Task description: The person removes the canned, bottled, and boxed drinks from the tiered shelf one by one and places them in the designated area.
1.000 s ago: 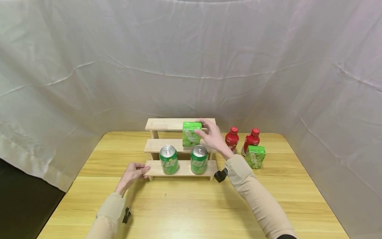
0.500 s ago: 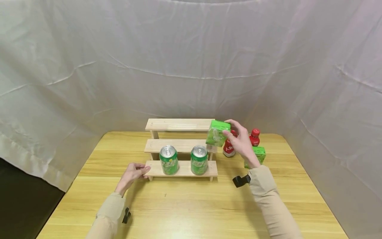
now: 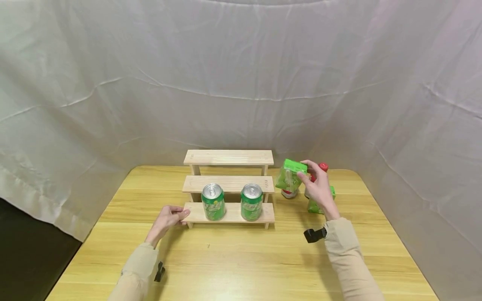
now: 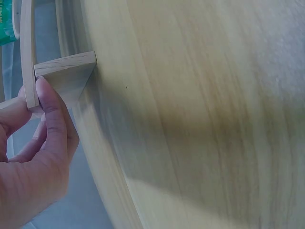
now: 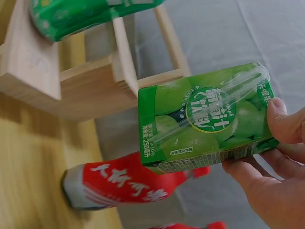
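A three-tier wooden shelf (image 3: 229, 184) stands at the middle back of the table. My left hand (image 3: 168, 219) pinches the left end of its lowest board (image 4: 28, 57) between thumb and fingers. Above the table, right of the shelf, my right hand (image 3: 318, 186) grips a green juice box (image 5: 205, 119) by its top end, slightly tilted. Behind that box, a red bottle (image 5: 128, 183) is mostly hidden in the head view. Two green soda cans (image 3: 213, 202) stand apart on the lowest board.
A second red bottle (image 3: 323, 167) and another green juice box (image 3: 315, 206) stand on the table (image 3: 241, 259), partly covered by my right hand. Grey curtain (image 3: 241, 83) hangs behind and at both sides.
My right hand has carried the juice box rightward from in front of the shelf's upper tiers to beside the shelf. My left hand keeps its place on the lowest board.
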Action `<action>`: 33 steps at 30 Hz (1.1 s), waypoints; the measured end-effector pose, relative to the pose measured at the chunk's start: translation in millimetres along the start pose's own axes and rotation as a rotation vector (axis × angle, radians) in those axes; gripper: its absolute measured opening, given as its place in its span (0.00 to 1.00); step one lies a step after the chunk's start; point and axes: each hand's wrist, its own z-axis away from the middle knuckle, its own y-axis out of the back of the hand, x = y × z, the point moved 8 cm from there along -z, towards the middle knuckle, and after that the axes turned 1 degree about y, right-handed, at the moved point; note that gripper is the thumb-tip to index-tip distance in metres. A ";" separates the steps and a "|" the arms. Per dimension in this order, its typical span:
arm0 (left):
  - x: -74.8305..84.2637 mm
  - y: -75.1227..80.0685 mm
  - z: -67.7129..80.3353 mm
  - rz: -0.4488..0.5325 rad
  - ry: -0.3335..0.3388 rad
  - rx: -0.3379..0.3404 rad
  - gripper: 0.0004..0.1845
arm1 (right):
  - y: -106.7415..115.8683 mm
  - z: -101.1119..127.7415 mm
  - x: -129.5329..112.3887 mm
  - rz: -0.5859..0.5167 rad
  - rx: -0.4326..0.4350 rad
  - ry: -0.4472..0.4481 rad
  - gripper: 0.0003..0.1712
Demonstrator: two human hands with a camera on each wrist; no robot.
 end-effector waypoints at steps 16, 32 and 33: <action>1.0 -0.7 1.9 -0.003 -0.015 -0.007 0.29 | -14.0 9.2 52.0 0.083 -0.005 -0.099 0.21; 0.3 -0.9 1.0 -0.005 -0.018 -0.005 0.29 | -29.6 17.0 81.3 0.179 -0.005 -0.139 0.23; 0.1 -0.9 1.1 -0.004 -0.016 -0.003 0.29 | -30.3 17.4 81.5 0.178 -0.006 -0.134 0.23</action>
